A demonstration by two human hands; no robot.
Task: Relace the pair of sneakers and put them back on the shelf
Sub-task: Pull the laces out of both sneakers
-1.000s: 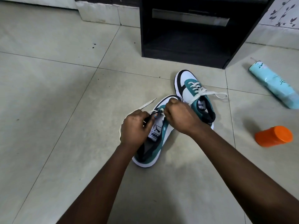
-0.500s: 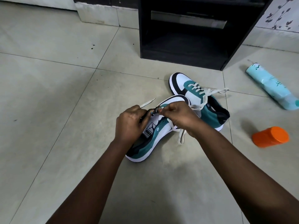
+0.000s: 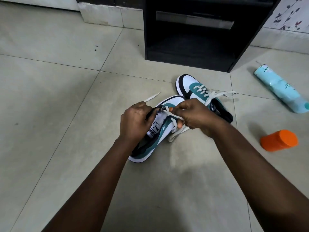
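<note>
Two white, teal and black sneakers lie on the tiled floor. The near sneaker (image 3: 151, 141) lies tipped on its side between my hands. My left hand (image 3: 135, 122) grips its upper by the tongue. My right hand (image 3: 194, 117) pinches the cream lace (image 3: 173, 115) and holds it stretched across the eyelets; one lace end (image 3: 151, 98) trails left on the floor, a loop (image 3: 177, 133) hangs below my right hand. The far sneaker (image 3: 199, 93) lies behind, laced, its lace ends (image 3: 225, 94) loose to the right. The black shelf (image 3: 192, 47) stands beyond.
A light blue bottle (image 3: 280, 91) lies on the floor at the right. An orange-lidded jar (image 3: 279, 140) lies on its side nearer to me on the right. A white plinth (image 3: 103, 15) runs along the back left.
The near sneaker has tipped from upright onto its side. My right hand has drawn the lace out to the right, and a loop now hangs below it. The far sneaker has turned rightwards.
</note>
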